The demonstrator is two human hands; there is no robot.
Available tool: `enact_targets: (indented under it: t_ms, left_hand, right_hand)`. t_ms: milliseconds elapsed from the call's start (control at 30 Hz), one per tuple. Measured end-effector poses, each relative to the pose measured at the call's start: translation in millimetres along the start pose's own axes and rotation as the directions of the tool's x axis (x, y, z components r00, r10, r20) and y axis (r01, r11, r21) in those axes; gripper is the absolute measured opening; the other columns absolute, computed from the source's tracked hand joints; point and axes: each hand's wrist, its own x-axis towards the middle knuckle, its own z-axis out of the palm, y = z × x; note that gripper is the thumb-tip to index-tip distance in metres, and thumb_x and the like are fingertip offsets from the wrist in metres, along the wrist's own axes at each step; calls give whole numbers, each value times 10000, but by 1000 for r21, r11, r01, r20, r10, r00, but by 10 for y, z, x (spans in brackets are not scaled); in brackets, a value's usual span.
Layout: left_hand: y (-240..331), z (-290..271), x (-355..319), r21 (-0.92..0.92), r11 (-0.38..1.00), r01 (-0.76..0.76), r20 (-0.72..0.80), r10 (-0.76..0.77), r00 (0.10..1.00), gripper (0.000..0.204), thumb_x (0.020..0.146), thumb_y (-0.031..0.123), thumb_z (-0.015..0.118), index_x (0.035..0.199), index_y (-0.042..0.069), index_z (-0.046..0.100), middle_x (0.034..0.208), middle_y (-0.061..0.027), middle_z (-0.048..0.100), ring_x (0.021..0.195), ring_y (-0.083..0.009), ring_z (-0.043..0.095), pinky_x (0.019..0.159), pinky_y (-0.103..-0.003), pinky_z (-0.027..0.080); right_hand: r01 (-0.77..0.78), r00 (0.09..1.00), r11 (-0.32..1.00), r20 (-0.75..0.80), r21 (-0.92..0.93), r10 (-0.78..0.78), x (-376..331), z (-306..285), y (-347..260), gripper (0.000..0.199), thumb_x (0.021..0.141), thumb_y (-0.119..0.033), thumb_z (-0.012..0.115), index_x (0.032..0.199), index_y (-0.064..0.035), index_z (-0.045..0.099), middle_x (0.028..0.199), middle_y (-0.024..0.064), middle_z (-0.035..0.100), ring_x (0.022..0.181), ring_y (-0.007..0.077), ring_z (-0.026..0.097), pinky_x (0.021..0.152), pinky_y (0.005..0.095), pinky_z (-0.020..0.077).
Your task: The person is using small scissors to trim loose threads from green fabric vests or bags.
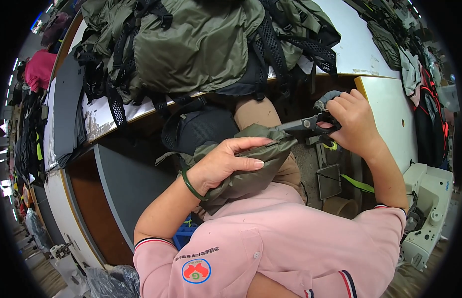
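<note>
My left hand (223, 161) grips a dark olive fabric bag (253, 181) over my lap, with the thumb and fingers pressing on its folded upper edge. A green bangle (190, 186) circles that wrist. In my right hand (354, 121) is a pair of scissors (303, 124), whose handle has grey cloth wrapped around part of it. The blades point left and touch or overlap the bag's edge near my left fingertips; whether they are parted is hard to see. A black mesh panel (206, 126) with straps hangs beyond my left hand, seemingly joined to the bag.
Olive backpacks (191, 49) with black mesh straps are heaped on the white worktable (357, 37) ahead. Grey sheets (67, 107) lie stacked at the left. A white sewing machine (429, 208) stands at the right. Below the table is a grey board (131, 184). Another person (39, 69) is far left.
</note>
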Motion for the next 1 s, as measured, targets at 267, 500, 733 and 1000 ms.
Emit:
enact_targets:
  t_ms: [267, 500, 733, 1000]
  left_hand:
    - [-134, 89, 44, 194, 955, -225, 10, 228, 974, 209, 840, -50, 718, 1000, 44, 622, 986, 27, 583, 925, -78, 567, 859, -232, 488]
    - [-184, 136, -120, 905, 98, -413, 209, 745, 634, 243, 637, -74, 699, 785, 109, 642, 850, -54, 495, 684, -243, 567, 573, -344, 482]
    - [-192, 88, -128, 907, 19, -420, 265, 751, 605, 330, 568, -149, 689, 787, 97, 681, 845, -51, 493, 668, -189, 549, 562, -293, 458]
    - [-187, 121, -104, 895, 43, -445, 276, 729, 626, 312, 569, -142, 683, 778, 89, 666, 842, -55, 501, 660, -202, 565, 572, -306, 467]
  right_hand:
    - [-317, 941, 533, 332, 785, 70, 175, 187, -352, 414, 737, -173, 861, 849, 25, 514, 743, 112, 569, 666, 225, 522, 617, 322, 462]
    - [-312, 918, 620, 396, 720, 2, 66, 202, -388, 304, 749, -142, 806, 807, -11, 538, 724, 114, 557, 650, 270, 534, 613, 353, 442]
    - [60, 986, 974, 138, 217, -92, -75, -41, -84, 336, 592, -177, 828, 755, -73, 554, 716, 54, 529, 733, 250, 556, 672, 362, 387]
    - [117, 983, 985, 130, 125, -133, -69, -123, -91, 339, 595, -181, 836, 757, -85, 555, 717, 38, 528, 743, 228, 561, 691, 353, 388]
